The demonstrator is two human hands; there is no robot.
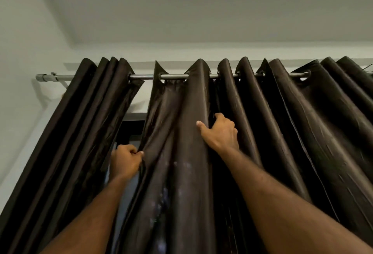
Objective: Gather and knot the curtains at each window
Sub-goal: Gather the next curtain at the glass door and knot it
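Dark brown eyelet curtains hang from a metal rod (pixel 173 76) high on the wall. A left panel (pixel 84 124) is bunched near the rod's end. The middle panel (pixel 181 132) spreads in folds to the right. My left hand (pixel 126 161) pinches the left edge of the middle panel, beside the narrow gap that shows the window. My right hand (pixel 221 132) is raised higher and grips a fold of the same panel, thumb across the front and fingers tucked behind it.
A white wall stands close on the left, with the rod's bracket and end cap (pixel 43 77) fixed to it. The grey ceiling fills the top. More curtain folds (pixel 323 122) run off the right edge. A dark window frame (pixel 131 128) shows in the gap.
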